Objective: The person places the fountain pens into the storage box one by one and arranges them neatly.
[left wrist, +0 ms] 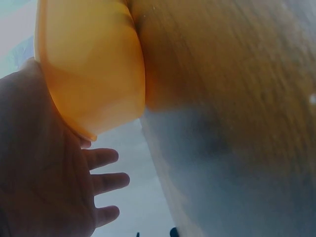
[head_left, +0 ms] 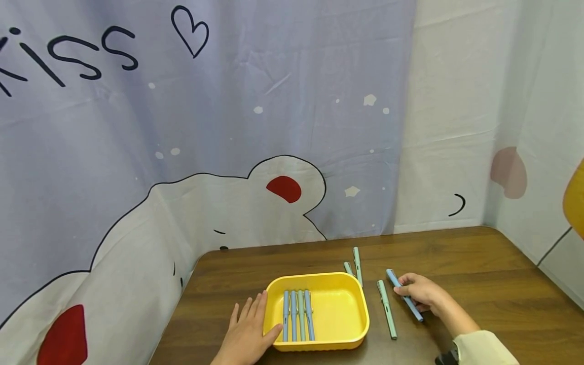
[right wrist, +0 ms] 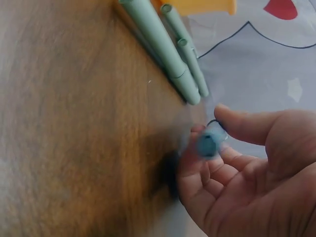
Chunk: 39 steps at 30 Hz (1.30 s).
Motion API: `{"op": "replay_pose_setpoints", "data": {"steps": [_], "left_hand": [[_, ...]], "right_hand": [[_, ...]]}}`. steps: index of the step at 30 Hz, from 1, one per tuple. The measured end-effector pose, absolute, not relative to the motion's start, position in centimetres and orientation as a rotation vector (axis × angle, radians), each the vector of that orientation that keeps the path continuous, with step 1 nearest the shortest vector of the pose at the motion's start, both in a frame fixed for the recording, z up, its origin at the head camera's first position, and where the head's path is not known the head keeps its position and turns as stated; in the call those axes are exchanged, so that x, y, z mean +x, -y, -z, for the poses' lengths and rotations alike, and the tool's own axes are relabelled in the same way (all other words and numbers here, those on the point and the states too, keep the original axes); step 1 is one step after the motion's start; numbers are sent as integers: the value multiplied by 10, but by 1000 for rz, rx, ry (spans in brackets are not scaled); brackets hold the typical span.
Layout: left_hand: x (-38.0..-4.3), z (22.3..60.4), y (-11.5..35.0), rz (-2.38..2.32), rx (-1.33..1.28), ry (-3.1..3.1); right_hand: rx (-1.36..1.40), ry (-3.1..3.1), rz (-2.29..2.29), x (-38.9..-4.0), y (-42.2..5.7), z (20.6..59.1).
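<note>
A yellow tray (head_left: pixel 339 314) stands near the table's front edge. Three blue pens and one green pen (head_left: pixel 301 315) lie side by side in its left half. My left hand (head_left: pixel 246 329) rests against the tray's left side, fingers straight; in the left wrist view the palm lies along the yellow wall (left wrist: pixel 94 64). To the right of the tray, my right hand (head_left: pixel 422 294) pinches a blue pen (head_left: pixel 412 307) between thumb and fingers. In the right wrist view that pen (right wrist: pixel 210 144) points end-on at the camera, blurred.
A green pen (head_left: pixel 387 309) lies between the tray and my right hand. Two more green pens (head_left: pixel 357 263) lie behind the tray's back right corner, one partly hidden by its rim. A printed curtain (head_left: pixel 356 126) hangs behind the brown wooden table (head_left: pixel 456 263).
</note>
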<state>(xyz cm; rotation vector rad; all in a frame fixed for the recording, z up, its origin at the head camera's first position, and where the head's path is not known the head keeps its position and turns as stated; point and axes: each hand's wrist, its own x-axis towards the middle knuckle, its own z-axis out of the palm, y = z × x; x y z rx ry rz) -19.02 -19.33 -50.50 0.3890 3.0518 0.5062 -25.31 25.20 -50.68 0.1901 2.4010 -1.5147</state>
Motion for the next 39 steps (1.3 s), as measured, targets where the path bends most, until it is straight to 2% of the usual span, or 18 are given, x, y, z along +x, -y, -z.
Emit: {"op": "replay_pose_setpoints", "data": {"steps": [19,39], "left_hand": [[-190,506,194,-503,396,-3055],[-190,507,194,-535,393,-3051]], "right_hand": [[-97,-2058,1857,-246,-249,486],[-256,-1959,1975,-233,-213,461]]}}
